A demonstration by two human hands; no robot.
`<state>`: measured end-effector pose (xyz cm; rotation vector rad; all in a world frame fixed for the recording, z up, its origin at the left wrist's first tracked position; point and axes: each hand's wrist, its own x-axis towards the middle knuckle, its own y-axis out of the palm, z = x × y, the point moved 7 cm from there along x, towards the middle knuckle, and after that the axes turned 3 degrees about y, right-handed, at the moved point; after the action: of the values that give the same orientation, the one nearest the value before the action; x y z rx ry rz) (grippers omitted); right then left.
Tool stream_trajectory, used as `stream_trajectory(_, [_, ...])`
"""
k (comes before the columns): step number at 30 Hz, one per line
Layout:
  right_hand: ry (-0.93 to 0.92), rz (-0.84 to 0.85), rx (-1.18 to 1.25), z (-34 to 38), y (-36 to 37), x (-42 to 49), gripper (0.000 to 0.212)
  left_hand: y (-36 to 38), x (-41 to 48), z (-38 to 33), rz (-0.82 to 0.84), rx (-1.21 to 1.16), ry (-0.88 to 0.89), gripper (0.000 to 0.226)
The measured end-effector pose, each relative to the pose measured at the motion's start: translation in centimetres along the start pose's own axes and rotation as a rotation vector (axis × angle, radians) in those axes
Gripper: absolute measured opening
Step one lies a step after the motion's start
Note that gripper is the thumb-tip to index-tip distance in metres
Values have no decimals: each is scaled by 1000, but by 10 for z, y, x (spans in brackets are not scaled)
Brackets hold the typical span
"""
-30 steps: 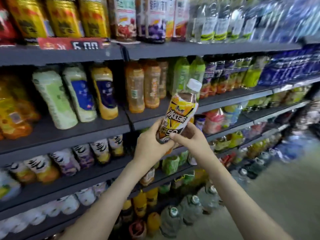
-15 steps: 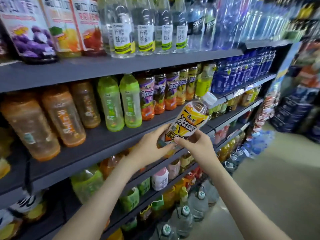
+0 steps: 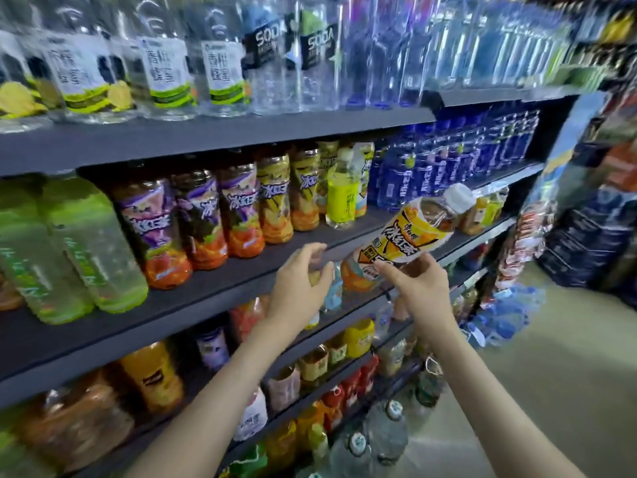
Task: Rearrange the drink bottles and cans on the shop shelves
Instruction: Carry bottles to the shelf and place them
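My right hand (image 3: 418,288): fingers grasp base of yellow-labelled plastic iced-tea bottle (image 3: 403,236) | bottle: tilted, white cap up-right, in air before dark grey shelf (image 3: 206,294) edge | my left hand (image 3: 300,281): fingers relaxed, holding nothing, just beside bottle

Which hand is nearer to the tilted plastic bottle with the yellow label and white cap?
Right. The right hand grips the base of the tilted yellow-labelled plastic bottle; the left hand is beside that base, to its left, fingers curved, not touching.
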<state>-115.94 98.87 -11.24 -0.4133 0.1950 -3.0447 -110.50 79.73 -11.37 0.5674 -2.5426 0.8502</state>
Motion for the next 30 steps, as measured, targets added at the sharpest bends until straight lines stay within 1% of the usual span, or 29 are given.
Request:
stream_trajectory(4, [-27, 51, 2, -21, -47, 56, 20, 48, 36, -5, -145, 61, -134, 35])
stream_trajectory(6, [-30, 85, 3, -26, -60, 79, 29, 61, 54, -7, -225, 70, -176, 36])
stream_trajectory(10, [-47, 159, 58, -31, -64, 121, 26, 70, 85, -6, -335, 133, -232, 41])
stream_trajectory(14, [-44, 176, 60, -47, -54, 160, 37, 83, 120, 8, -337, 202, -292, 61])
stream_trajectory(18, [-31, 179, 63, -52, -42, 189, 28, 100, 156, 27, -314, 255, -367, 84])
stream_trajectory(21, [-34, 196, 55, -54, -35, 205, 25, 111, 171, 39, -354, 255, -378, 92])
stream_trajectory(23, [-50, 231, 54, -58, -28, 214, 28, 113, 176, 44, -409, 248, -399, 92])
stream_trajectory(25, [-61, 280, 69, -62, -20, 218, 33, 113, 178, 48, -443, 272, -423, 88])
stream_trajectory(30, [-113, 440, 10, -62, 6, 227, 37, 101, 159, 45, -506, 312, -384, 67])
